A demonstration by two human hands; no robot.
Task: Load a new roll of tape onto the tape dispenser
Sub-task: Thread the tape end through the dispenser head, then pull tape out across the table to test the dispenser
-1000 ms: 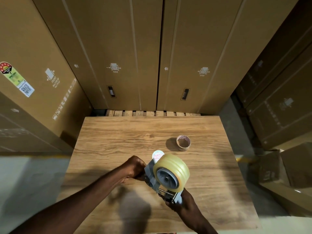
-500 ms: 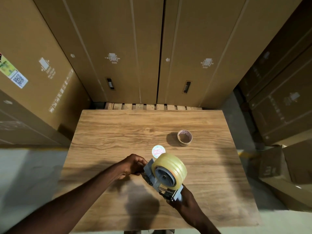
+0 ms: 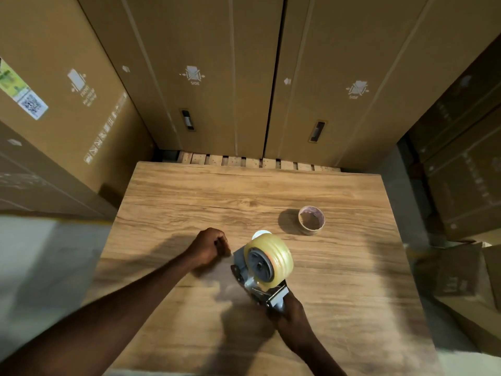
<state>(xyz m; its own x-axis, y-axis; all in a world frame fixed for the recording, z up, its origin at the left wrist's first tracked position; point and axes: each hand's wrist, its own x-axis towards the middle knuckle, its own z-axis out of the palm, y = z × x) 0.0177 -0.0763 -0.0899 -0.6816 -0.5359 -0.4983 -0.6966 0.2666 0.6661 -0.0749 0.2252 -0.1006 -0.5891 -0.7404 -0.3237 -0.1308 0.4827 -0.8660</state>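
Note:
A grey tape dispenser [image 3: 245, 270] is held above the wooden table [image 3: 352, 280], with a full roll of clear yellowish tape [image 3: 279, 253] seated on its grey hub. My right hand [image 3: 291, 314] grips the dispenser's handle from below. My left hand [image 3: 210, 246] is a closed fist just left of the dispenser, pinching the tape's free end. A faint clear strip stretches from the fist back to the roll. An empty brown cardboard tape core [image 3: 311, 220] stands on the table behind and to the right.
A small white round disc [image 3: 259, 234] lies on the table just behind the roll. Tall cardboard boxes [image 3: 206, 77] wall in the table at the back and left. More boxes [image 3: 466, 172] are stacked at the right. Pallet slats show beyond the far edge.
My left hand has moved left, away from the dispenser, drawing a strip of tape off the roll. The dispenser and my right hand have stayed about where they were.

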